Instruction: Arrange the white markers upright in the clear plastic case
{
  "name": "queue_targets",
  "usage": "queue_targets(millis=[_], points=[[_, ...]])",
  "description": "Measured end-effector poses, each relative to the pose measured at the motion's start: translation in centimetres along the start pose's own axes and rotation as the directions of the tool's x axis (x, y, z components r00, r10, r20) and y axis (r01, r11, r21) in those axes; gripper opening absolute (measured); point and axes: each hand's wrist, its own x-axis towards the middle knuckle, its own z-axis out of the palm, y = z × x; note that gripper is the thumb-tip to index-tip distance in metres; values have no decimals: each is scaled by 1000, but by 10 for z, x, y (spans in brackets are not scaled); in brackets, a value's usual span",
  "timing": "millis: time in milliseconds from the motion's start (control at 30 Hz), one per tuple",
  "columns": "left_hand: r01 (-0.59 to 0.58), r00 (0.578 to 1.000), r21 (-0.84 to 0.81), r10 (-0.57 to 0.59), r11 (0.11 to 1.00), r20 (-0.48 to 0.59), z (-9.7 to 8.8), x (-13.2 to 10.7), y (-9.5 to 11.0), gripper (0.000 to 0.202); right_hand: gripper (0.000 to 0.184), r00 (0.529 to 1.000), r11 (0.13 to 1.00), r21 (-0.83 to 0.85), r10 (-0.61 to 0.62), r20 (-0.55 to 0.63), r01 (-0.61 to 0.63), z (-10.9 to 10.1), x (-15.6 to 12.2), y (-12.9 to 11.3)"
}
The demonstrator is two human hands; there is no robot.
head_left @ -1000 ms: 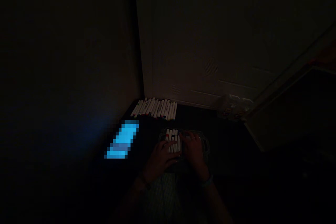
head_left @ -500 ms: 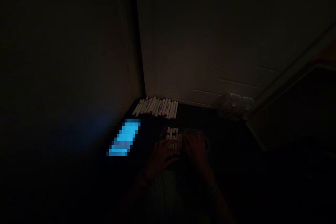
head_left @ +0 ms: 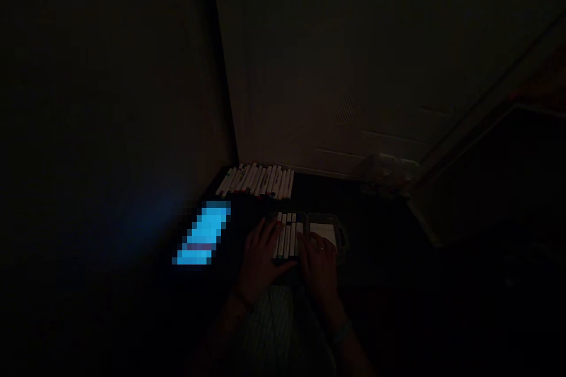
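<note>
In dim light, an open clear plastic case (head_left: pixel 345 235) lies on the dark tabletop. Its left half holds a row of white markers (head_left: pixel 287 235) side by side; one has a red band. A white sheet (head_left: pixel 325 231) shows in its right half. My left hand (head_left: pixel 260 253) rests at the left side of the case, fingers spread, thumb reaching along the near ends of the markers. My right hand (head_left: pixel 319 265) is at the right end of the row, fingers bent and drawn together. What is between those fingertips is hidden in the dark.
More white markers (head_left: pixel 256 181) lie in a row by the wall at the back. A glowing blue, pixelated screen (head_left: pixel 203 232) lies at the left. Clear plastic containers (head_left: pixel 389 174) stand at the back right, against the wall (head_left: pixel 336 70).
My left hand has shifted left and its fingers have spread, uncovering more of the markers. My right hand has drawn nearer to me, baring the white sheet. The view has shifted slightly.
</note>
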Motion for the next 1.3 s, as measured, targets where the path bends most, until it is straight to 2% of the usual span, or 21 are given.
queue_targets(millis=[100,200,300,433,1033,1300], points=[[-18,1000,23,18,1000,17,6,-1,-3,85,42,1000,999,-30,-11,2,11,-1,-1,-1],[-55,996,43,51,998,69,12,-2,-7,80,46,997,996,-38,-77,18,78,-3,-1,-3],[-54,993,58,47,997,111,15,-3,-10,77,46,988,988,-35,-149,37,150,-3,-2,-2],[-43,991,51,36,998,131,16,-4,-11,77,44,981,982,-9,-187,57,188,-2,-1,0],[-30,992,-2,31,1000,119,20,-6,-14,71,42,979,976,71,-204,-16,205,2,0,2],[-45,990,12,43,999,135,18,-6,-13,71,38,988,979,135,-155,-10,155,4,-2,4]])
